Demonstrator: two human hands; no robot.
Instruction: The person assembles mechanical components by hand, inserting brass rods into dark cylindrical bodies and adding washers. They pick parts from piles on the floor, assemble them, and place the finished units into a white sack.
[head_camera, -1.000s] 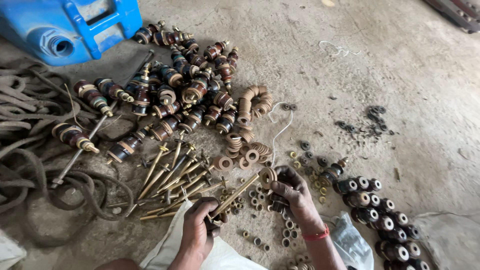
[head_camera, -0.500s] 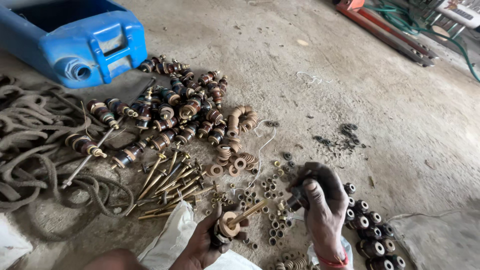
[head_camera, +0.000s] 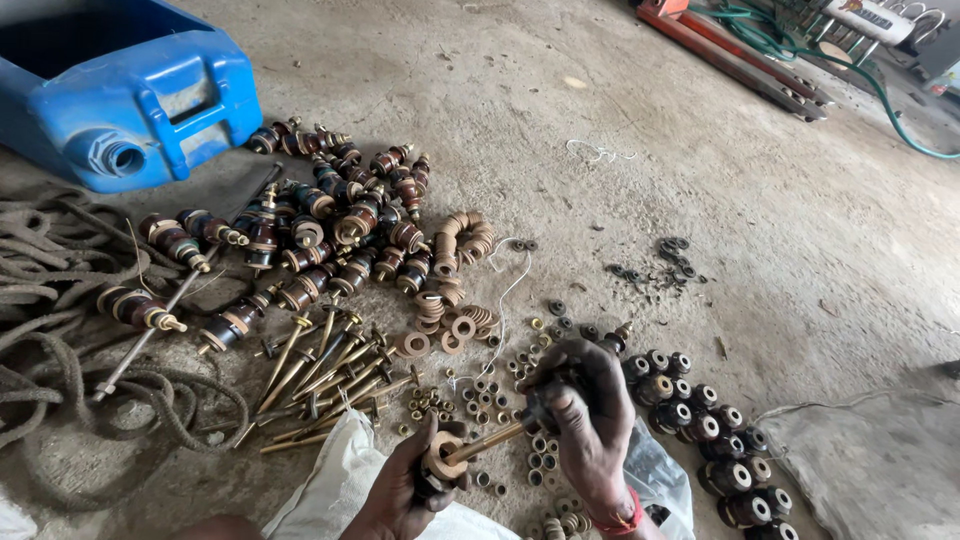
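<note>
Brass rod (head_camera: 487, 441) with washer: left hand (head_camera: 405, 490) grips base, right hand (head_camera: 585, 415) tip.

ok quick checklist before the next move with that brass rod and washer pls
1. Left hand has a firm hold on the brass rod: ok, fingers wrap its lower end.
2. Tan washer seated on the rod: ok, the rod passes through its hole near the left hand.
3. Right hand on the rod's far end: ok, it closes over the tip with a dark part there.
4. Dark part threaded squarely: cannot tell, the fingers hide it.
5. Spare small nuts at hand: ok, scattered on the floor just ahead.
6. White sack free of the work: ok, it lies below the hands.
</note>
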